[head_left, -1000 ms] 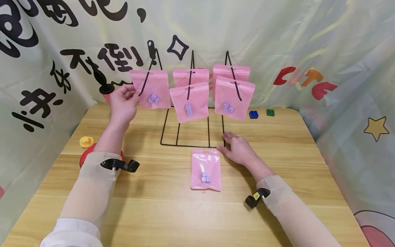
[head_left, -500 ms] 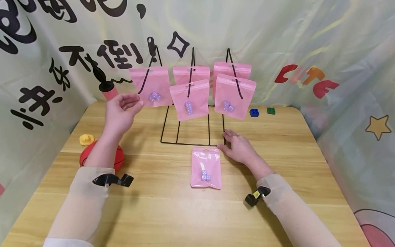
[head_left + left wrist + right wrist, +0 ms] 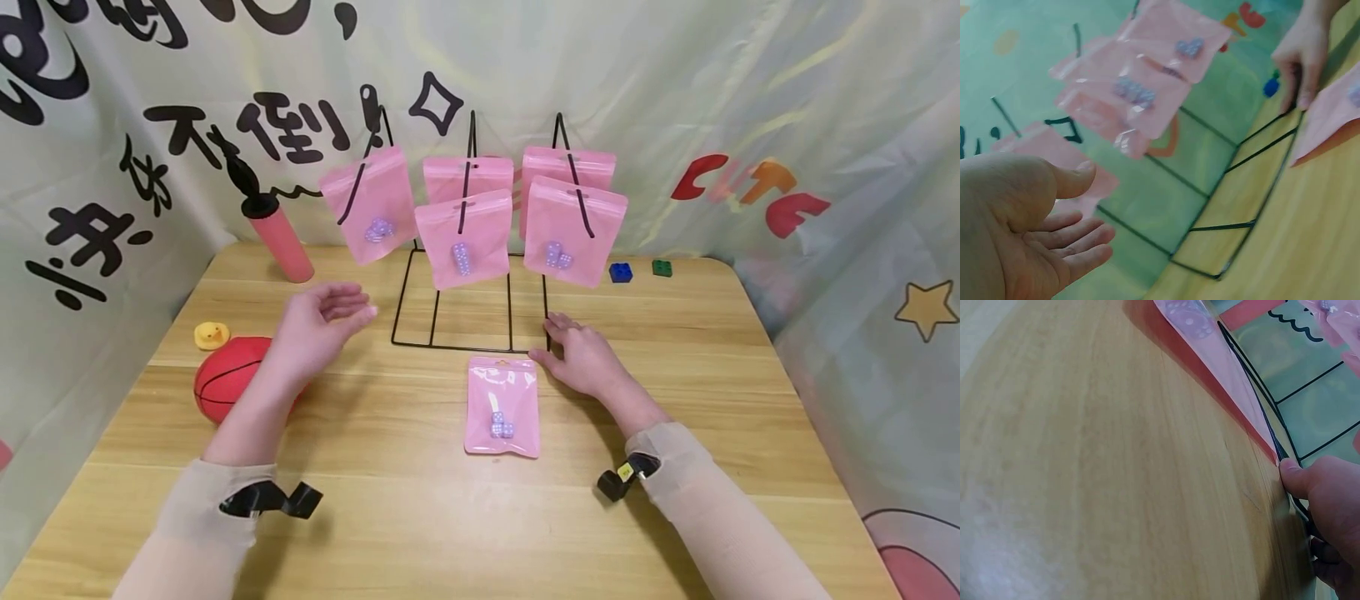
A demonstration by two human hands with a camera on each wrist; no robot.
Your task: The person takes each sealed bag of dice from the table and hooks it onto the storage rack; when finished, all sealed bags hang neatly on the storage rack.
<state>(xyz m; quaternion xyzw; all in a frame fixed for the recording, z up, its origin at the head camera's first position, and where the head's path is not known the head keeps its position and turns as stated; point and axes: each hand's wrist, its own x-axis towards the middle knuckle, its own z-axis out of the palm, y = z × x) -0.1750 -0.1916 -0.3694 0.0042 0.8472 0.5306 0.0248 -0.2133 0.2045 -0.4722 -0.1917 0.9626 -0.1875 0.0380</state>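
Observation:
A black wire display rack (image 3: 465, 347) stands on the table with pink zip bags on its three hooks. On the left hook a single pink bag (image 3: 358, 196) of purple dice hangs tilted. Two bags each hang on the middle and right hooks, the front ones being the middle bag (image 3: 480, 237) and the right bag (image 3: 592, 218). My left hand (image 3: 318, 329) is in the air below the left bag, fingers relaxed and holding nothing. The rack's front right corner is pinched between thumb and fingers of my right hand (image 3: 581, 360). Just before the rack lies another dice bag (image 3: 504, 387).
Left on the wooden table (image 3: 420, 533) are a red ball (image 3: 232, 379), a yellow rubber duck (image 3: 212, 335) and a pink cylinder with a black top (image 3: 281, 242). A blue block (image 3: 620, 272) and a green block (image 3: 662, 267) sit at the back right.
My left hand has let go of the left hanging bag and moved down and slightly right. That bag has swung into a tilt. The right hand stays at the rack's corner.

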